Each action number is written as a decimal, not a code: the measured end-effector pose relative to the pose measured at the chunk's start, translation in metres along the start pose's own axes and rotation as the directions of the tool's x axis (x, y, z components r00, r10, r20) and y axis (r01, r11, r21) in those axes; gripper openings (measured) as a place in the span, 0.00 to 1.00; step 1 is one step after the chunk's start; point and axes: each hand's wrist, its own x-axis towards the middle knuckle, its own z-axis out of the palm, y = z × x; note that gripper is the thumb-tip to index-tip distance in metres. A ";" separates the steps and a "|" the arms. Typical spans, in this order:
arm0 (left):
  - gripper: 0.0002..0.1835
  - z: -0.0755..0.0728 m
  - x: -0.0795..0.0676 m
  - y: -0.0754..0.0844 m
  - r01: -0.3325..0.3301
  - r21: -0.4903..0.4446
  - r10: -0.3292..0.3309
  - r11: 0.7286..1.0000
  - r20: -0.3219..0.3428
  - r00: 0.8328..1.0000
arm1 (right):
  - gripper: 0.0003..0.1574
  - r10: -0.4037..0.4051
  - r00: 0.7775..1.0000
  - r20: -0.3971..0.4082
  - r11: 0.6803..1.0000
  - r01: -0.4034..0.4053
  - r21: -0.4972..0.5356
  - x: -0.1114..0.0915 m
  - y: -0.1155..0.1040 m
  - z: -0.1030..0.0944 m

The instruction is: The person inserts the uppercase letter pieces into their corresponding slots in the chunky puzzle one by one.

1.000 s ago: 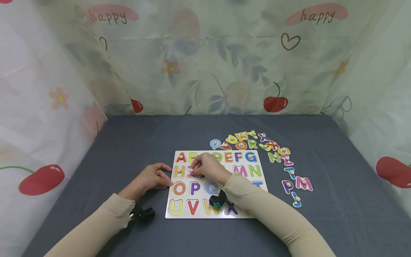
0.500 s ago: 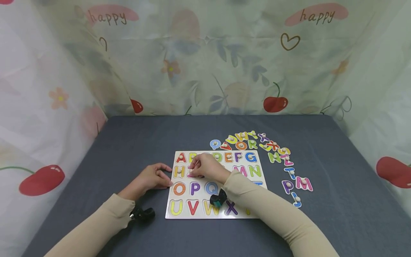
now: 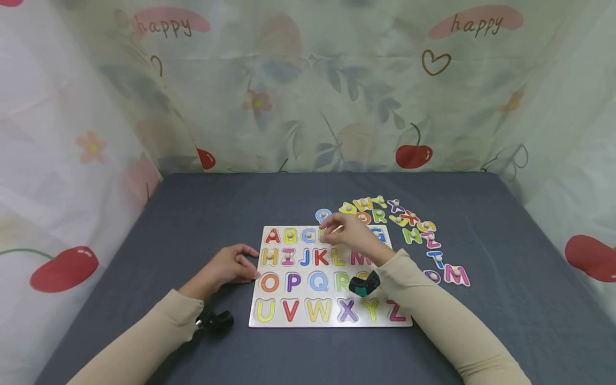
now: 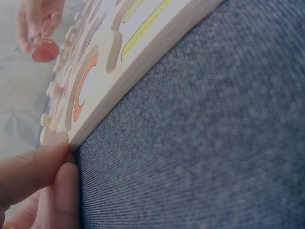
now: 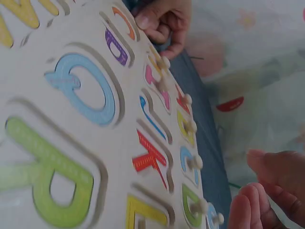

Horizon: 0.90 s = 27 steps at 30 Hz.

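Fingers [image 3: 247, 249] and thumb parted, the left hand [image 3: 225, 266] touches the left edge of the pale, rectangular wooden alphabet board [image 3: 306, 295] on dark grey cloth [image 3: 486, 334], probably steadying it, while the empty right hand [image 3: 357, 238], thumb and fingertips apart, hovers above.

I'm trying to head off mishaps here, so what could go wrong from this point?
The right grip hovers near the loose blue Q and might nudge it.
The left grip touches the board only at its left edge, so a firm push elsewhere could slide it.
Several loose letters lie crowded together, so picking one up may disturb its neighbours.
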 end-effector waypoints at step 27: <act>0.28 0.000 0.002 -0.002 -0.003 -0.010 0.003 1.000 -0.003 1.000 | 0.33 0.141 0.967 -0.211 0.982 -0.163 -0.091 -0.100 0.087 -0.139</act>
